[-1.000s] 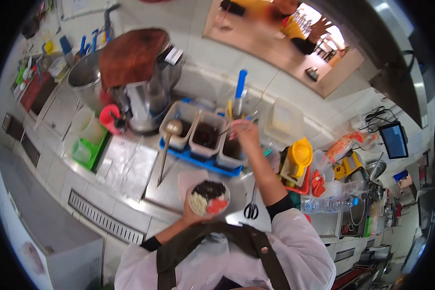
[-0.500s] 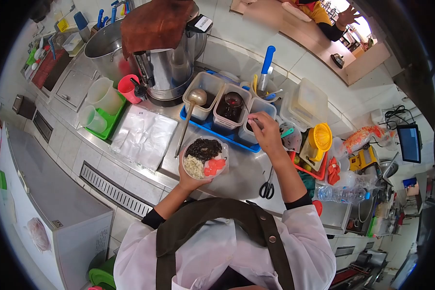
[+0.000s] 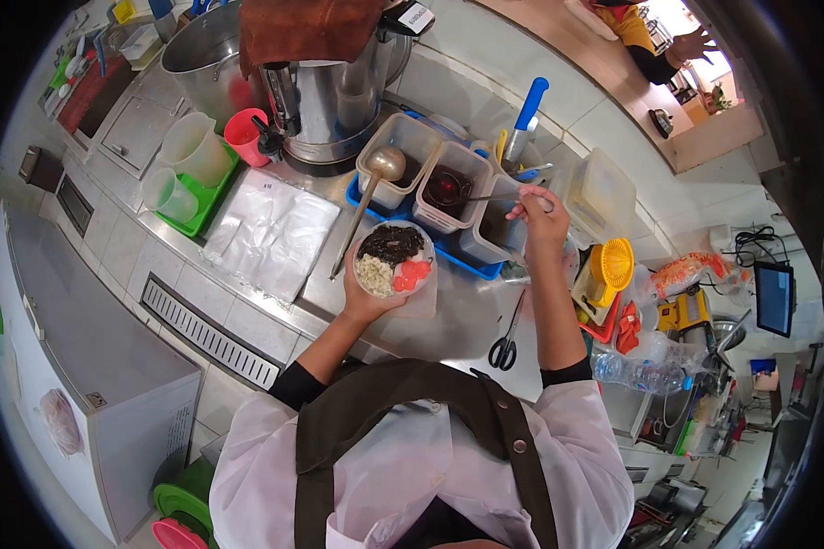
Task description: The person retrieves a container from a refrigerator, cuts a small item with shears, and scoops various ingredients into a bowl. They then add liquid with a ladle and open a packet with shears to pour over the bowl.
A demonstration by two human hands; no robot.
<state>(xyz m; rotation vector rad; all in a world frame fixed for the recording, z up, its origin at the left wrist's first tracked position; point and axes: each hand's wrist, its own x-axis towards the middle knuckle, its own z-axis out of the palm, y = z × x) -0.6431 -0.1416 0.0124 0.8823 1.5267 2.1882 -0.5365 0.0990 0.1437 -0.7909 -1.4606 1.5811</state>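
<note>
My left hand is wrapped round a clear plastic bowl. Inside it lie shiny black jelly strips, pale chopped bits and pink pieces. To the right, my right hand pinches the metal handle of a ladle. The ladle's head dips into dark liquid in a square plastic tub. A second ladle rests across the neighbouring tub on the left, its handle slanting down beside the bowl. A third tub stands below my right wrist.
A blue tray holds the tubs. A steel urn stands behind, plastic bags lie left, scissors lie on the counter. A yellow juicer sits right. Another person's hand shows beyond the hatch.
My right hand has moved right and now shows the ladle's handle stretching from the dark tub. The bowl in my left hand sits slightly higher, nearer the tubs. The view has shifted a little.
</note>
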